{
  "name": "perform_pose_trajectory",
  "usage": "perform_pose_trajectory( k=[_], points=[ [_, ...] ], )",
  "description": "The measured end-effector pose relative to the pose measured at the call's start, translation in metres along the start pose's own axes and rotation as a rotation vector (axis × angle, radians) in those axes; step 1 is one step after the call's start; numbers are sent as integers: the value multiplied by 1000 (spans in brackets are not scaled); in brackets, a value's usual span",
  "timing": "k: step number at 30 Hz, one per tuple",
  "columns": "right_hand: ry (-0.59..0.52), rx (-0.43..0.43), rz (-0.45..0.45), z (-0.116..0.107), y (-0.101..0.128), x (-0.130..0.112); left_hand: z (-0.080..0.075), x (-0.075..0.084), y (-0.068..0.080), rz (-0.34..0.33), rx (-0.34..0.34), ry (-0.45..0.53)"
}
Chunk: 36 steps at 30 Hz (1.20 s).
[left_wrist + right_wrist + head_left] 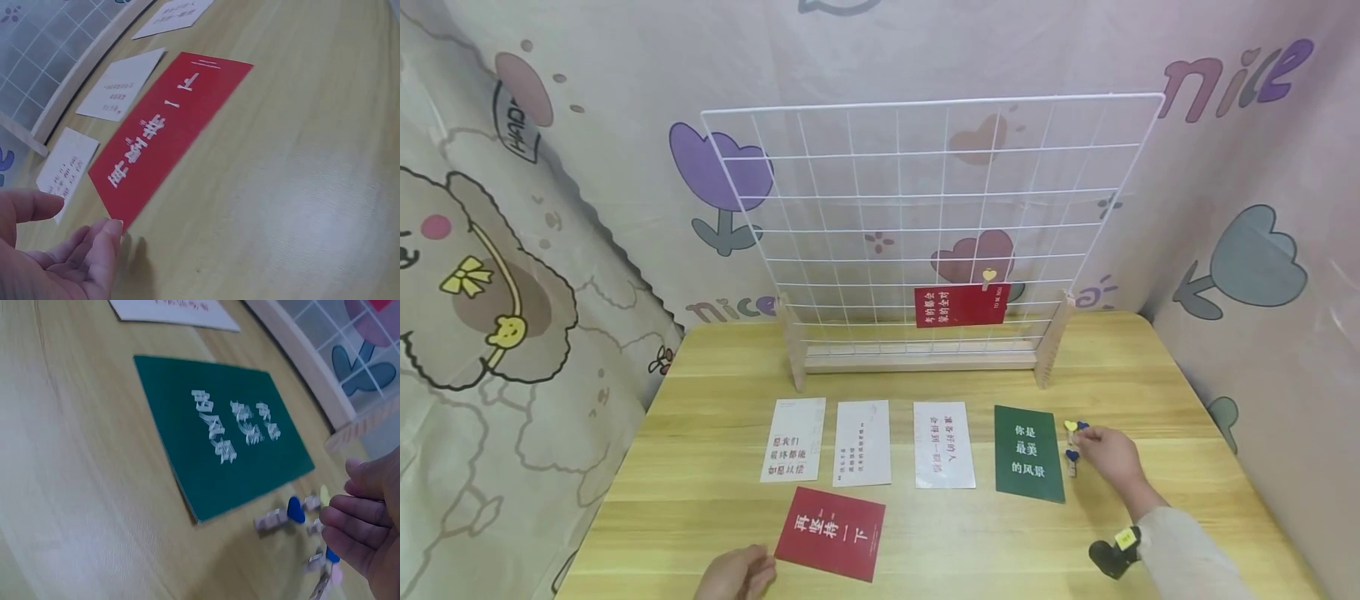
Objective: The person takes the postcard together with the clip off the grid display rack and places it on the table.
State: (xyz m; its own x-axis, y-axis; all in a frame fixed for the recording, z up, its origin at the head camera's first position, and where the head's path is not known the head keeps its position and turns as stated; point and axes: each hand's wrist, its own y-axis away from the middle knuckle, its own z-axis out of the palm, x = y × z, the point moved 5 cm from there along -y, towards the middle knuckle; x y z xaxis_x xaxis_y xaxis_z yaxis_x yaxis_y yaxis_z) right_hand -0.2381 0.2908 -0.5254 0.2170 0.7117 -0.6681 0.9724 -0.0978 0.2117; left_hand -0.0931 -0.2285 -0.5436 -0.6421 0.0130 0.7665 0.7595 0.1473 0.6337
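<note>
A red card with white characters lies flat near the table's front edge. My left hand touches its near left corner with relaxed fingers. A green card lies to the right. Beside it sit small wooden clips with heart tops, blue and yellow. My right hand reaches over these clips with fingers curled; whether it pinches one I cannot tell.
A white wire grid panel stands in a wooden base at the back, with a red card clipped to it. Three white cards lie in a row. Patterned cloth walls surround the wooden table.
</note>
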Motion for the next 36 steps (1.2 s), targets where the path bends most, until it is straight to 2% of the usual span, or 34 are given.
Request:
perform_pose_trajectory(
  k=[2, 5, 9, 13, 16, 20, 23, 27, 29, 34, 36],
  points=[
    [-20, 6, -11, 1, -1, -6, 1, 5, -1, 27, -10, -12],
    [-50, 18, -34, 4, -7, -7, 3, 12, -3, 44, -20, 36],
    [-59, 41, -54, 14, -30, 16, 7, 18, -5, 51, 4, 135],
    [-3, 76, -61, 26, -54, 44, 11, 25, -7, 75, 20, 145],
    [-27, 64, -71, 25, -58, 44, 14, 31, -8, 94, 11, 129],
    [-108, 29, -66, 17, -53, 27, 19, 38, -11, 107, 6, 137],
    [-49, 86, -66, 21, -61, 33, 24, 44, -14, 122, 11, 132],
    [3, 152, -86, 32, -82, 52, 34, 52, -18, 147, -9, 134],
    [-46, 132, -82, 27, -76, 36, 38, 55, -20, 154, -19, 149],
    [-156, 69, -72, -1, -28, -43, 49, 65, -25, 166, -15, 128],
    [-172, 57, -83, -6, -18, -61, 53, 68, -27, 169, -20, 107]
  ],
)
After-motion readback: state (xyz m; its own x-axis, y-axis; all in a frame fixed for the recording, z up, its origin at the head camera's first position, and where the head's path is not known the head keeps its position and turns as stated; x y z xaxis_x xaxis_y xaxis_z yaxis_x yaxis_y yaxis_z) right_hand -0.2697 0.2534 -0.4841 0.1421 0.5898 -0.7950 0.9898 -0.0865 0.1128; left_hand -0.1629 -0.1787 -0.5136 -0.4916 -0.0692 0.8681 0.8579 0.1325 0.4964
